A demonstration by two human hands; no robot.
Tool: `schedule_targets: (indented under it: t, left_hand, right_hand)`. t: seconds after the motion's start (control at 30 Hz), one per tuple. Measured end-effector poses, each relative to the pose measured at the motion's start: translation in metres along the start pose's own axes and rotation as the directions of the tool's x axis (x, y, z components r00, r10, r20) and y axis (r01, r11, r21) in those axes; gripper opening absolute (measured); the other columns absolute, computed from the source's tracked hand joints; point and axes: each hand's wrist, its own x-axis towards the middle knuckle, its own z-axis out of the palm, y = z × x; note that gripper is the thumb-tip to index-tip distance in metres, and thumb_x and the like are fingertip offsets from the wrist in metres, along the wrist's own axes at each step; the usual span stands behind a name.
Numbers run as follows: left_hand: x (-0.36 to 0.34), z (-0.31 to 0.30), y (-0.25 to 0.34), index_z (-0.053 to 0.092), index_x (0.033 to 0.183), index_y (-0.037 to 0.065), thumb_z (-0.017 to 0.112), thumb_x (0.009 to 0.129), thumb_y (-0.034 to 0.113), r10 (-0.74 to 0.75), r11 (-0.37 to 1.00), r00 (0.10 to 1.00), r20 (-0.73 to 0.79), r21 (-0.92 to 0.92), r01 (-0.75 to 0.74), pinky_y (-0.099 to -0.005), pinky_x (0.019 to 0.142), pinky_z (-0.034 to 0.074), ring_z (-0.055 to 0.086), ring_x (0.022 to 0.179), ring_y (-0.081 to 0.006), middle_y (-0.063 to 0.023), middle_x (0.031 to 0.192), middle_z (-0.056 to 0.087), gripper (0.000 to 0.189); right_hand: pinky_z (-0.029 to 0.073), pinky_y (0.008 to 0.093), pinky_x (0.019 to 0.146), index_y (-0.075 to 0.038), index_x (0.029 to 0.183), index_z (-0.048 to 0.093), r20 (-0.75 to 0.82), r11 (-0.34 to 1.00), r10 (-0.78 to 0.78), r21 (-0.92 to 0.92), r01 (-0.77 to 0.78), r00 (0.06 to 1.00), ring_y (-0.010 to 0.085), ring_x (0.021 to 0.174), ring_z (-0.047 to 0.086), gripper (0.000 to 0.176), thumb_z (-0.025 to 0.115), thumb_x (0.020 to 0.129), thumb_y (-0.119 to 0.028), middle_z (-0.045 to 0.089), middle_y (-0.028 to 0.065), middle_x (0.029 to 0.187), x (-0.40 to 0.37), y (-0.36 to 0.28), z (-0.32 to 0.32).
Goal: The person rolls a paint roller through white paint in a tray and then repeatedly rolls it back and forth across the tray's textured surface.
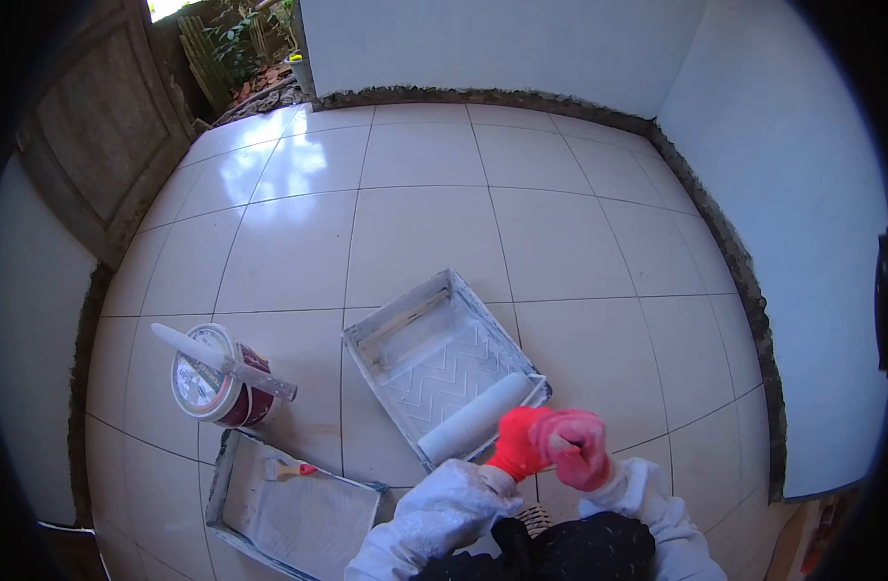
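Both my hands wear pinkish-red gloves and meet at the lower right of centre. My left hand (518, 442) has its fingers closed against the other glove; whatever lies inside is hidden. My right hand (573, 449) is curled beside it, touching it, and what it grips cannot be made out. Just left of them a white paint roller (477, 416) rests across the lower end of a paint tray (397, 395) with a zigzag-ribbed base. The roller's frame end lies close to my left glove.
A paint bucket (247, 405) with a lid stands at the left, a pale stick-like tool (190, 346) across it. Below is a second tray (218, 481) holding a brush (287, 470) with a red handle tip. A wooden door (100, 126) stands at the upper left; walls surround the tiled floor (424, 237).
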Motion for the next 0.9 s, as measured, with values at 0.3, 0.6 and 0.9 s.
schedule_targets:
  t: [0.3,0.6,0.9]
  left_hand:
    - [0.004,-0.009,-0.014,0.049,0.061,0.013,0.066,0.056,0.032,0.110,0.993,0.989,-0.103,0.057,-0.105,-0.0387,0.052,0.040,0.052,0.059,-0.0325,-0.0093,0.058,0.051,0.025]
    - [0.019,-0.027,-0.038,0.047,0.060,0.012,0.064,0.055,0.029,0.047,0.998,0.994,-0.097,0.057,-0.041,-0.0389,0.052,0.038,0.050,0.058,-0.0326,-0.0102,0.058,0.050,0.025]
    - [0.026,-0.039,-0.055,0.046,0.059,0.011,0.064,0.054,0.027,0.076,0.996,0.990,-0.120,0.056,-0.070,-0.0380,0.052,0.037,0.049,0.058,-0.0323,-0.0101,0.057,0.049,0.025]
  right_hand:
    - [0.040,0.0287,0.047,-0.002,0.053,0.045,0.010,1.000,-0.006,0.014,0.006,1.000,0.0210,0.048,0.051,0.017,0.044,0.070,0.000,0.049,0.0075,0.052,0.007,0.013,0.007]
    - [0.040,0.0294,0.046,-0.002,0.054,0.044,0.008,1.000,0.019,0.016,-0.019,1.000,0.0216,0.047,0.050,0.016,0.047,0.070,-0.002,0.048,0.0072,0.052,0.026,0.024,0.014]
    - [0.040,0.0284,0.047,-0.003,0.053,0.043,0.048,0.997,-0.072,0.022,0.071,0.996,0.0220,0.049,0.051,0.015,0.046,0.066,0.001,0.049,0.0071,0.053,0.045,0.042,0.019]
